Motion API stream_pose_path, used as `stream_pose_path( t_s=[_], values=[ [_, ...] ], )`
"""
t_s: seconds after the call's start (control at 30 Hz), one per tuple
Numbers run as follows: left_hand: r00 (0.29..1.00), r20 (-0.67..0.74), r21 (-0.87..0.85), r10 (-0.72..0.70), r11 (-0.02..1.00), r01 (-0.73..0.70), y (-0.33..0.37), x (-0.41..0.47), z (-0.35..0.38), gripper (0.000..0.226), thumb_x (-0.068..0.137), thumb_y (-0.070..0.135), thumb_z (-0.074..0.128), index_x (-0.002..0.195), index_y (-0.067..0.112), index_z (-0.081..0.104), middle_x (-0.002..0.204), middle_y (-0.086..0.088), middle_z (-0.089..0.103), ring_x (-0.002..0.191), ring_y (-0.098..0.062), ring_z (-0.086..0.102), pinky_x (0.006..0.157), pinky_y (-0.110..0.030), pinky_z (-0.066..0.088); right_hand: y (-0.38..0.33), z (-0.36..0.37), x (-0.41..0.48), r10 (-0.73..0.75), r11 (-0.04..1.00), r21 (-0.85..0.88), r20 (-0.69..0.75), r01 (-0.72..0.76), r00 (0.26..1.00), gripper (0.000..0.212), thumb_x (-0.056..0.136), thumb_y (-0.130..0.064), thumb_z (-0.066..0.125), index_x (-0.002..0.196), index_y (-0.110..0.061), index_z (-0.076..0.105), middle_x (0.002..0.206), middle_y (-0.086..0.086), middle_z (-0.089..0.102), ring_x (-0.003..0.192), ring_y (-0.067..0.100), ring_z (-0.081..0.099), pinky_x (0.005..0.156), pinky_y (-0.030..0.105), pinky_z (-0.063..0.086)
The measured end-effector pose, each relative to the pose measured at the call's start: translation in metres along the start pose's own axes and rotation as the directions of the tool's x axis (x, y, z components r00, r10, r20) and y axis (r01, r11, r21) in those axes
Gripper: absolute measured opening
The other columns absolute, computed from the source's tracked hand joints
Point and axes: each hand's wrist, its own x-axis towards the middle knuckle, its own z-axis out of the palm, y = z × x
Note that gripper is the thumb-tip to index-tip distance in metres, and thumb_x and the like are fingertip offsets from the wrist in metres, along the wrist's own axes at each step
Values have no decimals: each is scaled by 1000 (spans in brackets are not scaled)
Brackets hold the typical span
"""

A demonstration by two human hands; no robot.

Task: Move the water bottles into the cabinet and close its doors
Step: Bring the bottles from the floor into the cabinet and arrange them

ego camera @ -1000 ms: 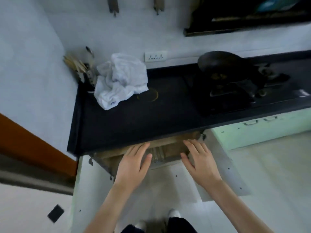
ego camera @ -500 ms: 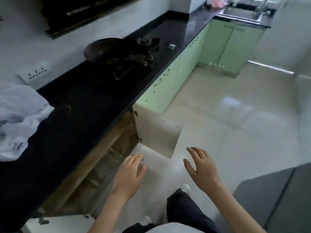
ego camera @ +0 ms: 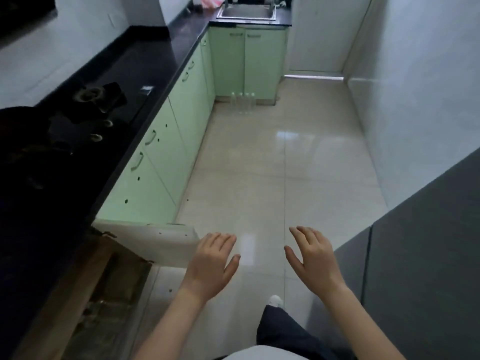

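Several clear water bottles (ego camera: 242, 103) stand upright on the floor at the far end of the kitchen, in front of the green corner cabinets. The open cabinet (ego camera: 104, 289) is at lower left under the black counter, its pale door (ego camera: 155, 240) swung out toward me. More clear bottles show dimly inside it. My left hand (ego camera: 211, 263) hovers beside that door's edge with relaxed fingers, holding nothing. My right hand (ego camera: 313, 255) is raised over the floor, fingers spread, also holding nothing.
A black counter (ego camera: 145, 74) with a gas hob (ego camera: 96, 100) runs along the left above green cabinet doors (ego camera: 161, 162). A sink (ego camera: 246, 11) sits at the far end. A grey appliance (ego camera: 415, 242) stands at right. Glossy tiled floor (ego camera: 259, 165) stretches ahead.
The view has swung right from the open cabinet to look down the kitchen. Both hands have come away from the cabinet front and now hang over the floor.
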Motion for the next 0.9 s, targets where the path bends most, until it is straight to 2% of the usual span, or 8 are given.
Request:
stream_pose_path(
  t_s=[0.1,0.3,0.47,0.6,0.67,0.8,0.9],
  values=[
    [999,15,4,38,999,-38,14,69,11,45,92,38,46,115,8,70,111,-6,71,100,-28,65,95,-40,48,40,-14,49,33,999,1,6,-33,999,50,93,-41,42,121,-6,65,114,9,69,106,29,64,86,41,52],
    [995,-85,-15,44,999,-46,25,208,-5,46,95,37,44,120,6,67,115,-7,69,108,-30,63,93,-42,51,98,-51,166,27,998,51,-99,-22,995,48,94,-39,45,123,-5,63,116,8,67,109,28,60,92,41,49],
    [986,-163,-12,32,999,-34,6,299,-2,47,96,38,42,122,8,66,118,-7,69,112,-28,62,100,-41,45,132,-42,249,-9,998,59,-127,17,992,49,96,-40,44,127,-7,62,121,8,65,114,28,57,97,42,47],
    [999,-49,-15,-2,1000,1,-35,354,37,51,96,42,40,129,11,63,125,-5,67,121,-28,60,110,-39,34,156,4,297,24,1000,17,-7,-24,1000,53,95,-45,40,129,-10,61,125,8,64,117,32,57,98,45,46],
    [999,30,-11,-38,999,38,-59,385,57,55,96,46,37,136,15,58,132,-4,63,127,-28,56,113,-42,35,166,25,326,61,998,-7,62,-61,996,54,94,-47,39,130,-12,60,126,7,64,117,32,58,97,45,46],
    [988,140,0,-70,997,71,-108,470,63,60,93,53,35,140,21,54,135,-2,62,128,-30,55,109,-48,38,179,41,410,140,990,-2,147,-141,979,56,93,-49,37,131,-15,59,126,6,64,117,31,59,96,45,47],
    [991,126,-6,-50,999,51,-145,557,44,59,91,51,39,134,17,59,130,-5,65,123,-33,59,102,-49,46,187,31,494,188,980,43,93,-192,978,57,94,-49,37,131,-14,59,125,5,63,116,27,59,96,43,47]
  ],
)
